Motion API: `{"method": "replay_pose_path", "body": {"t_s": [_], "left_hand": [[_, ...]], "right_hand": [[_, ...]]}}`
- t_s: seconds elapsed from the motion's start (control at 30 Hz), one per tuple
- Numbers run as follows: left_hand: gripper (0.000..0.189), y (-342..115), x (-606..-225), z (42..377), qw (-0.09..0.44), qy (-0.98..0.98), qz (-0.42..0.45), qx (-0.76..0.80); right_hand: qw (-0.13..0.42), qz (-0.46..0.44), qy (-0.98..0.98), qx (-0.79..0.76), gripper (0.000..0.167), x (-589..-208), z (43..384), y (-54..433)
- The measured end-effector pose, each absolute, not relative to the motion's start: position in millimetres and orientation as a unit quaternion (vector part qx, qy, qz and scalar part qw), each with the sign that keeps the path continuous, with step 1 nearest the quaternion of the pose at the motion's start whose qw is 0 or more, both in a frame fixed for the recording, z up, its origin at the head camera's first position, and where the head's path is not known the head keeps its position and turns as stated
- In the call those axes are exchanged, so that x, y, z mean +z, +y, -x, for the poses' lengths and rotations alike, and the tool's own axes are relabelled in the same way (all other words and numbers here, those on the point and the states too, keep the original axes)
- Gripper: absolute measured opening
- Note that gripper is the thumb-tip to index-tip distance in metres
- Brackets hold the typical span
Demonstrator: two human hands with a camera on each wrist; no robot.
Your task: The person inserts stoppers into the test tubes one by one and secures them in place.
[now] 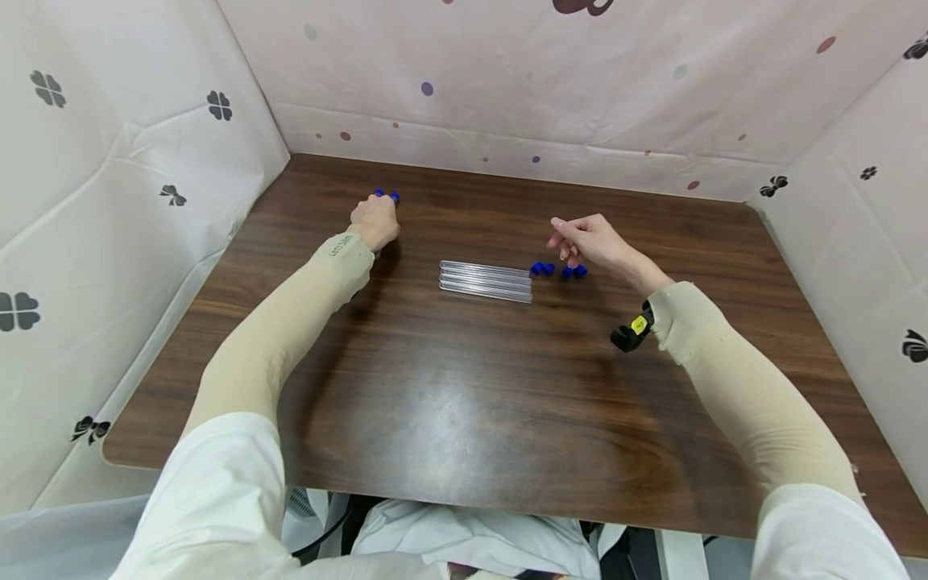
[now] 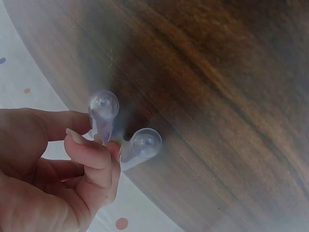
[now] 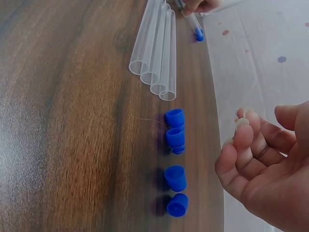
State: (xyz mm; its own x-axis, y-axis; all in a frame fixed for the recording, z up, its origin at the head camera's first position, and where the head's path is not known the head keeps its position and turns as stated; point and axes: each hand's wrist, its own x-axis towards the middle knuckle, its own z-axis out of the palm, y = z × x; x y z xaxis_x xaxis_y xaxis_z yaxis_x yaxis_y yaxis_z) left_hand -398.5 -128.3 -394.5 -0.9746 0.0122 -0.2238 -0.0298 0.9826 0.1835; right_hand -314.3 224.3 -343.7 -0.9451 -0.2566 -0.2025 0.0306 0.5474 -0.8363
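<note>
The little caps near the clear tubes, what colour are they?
The caps are blue; they show best in the right wrist view.

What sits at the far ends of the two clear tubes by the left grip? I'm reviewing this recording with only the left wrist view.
Observer: Two blue caps show just beyond the left grip in the head view.
Reviewer: Anything else lying about?
Observer: Yes, four more clear tubes lie side by side on the brown table.
Reviewer: And on the right side?
Observer: The right grip holds nothing that shows in the right wrist view.
</note>
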Motion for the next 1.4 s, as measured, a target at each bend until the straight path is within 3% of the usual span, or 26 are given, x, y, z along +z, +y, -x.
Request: {"method": "replay_pose_path", "body": {"t_s": [0.33, 1.4], "left_hand": [[0.040, -127.5, -394.9, 400.0, 0.119, 0.988, 0.009, 0.094], [0.043, -126.7, -397.8, 396.2, 0.059, 0.994, 0.000, 0.095]], "right_hand": [[0.154, 0.065, 0.866, -0.472, 0.044, -344.9, 314.3, 225.5], [0.153, 0.064, 0.869, -0.466, 0.047, -352.3, 318.6, 231.3]]}}
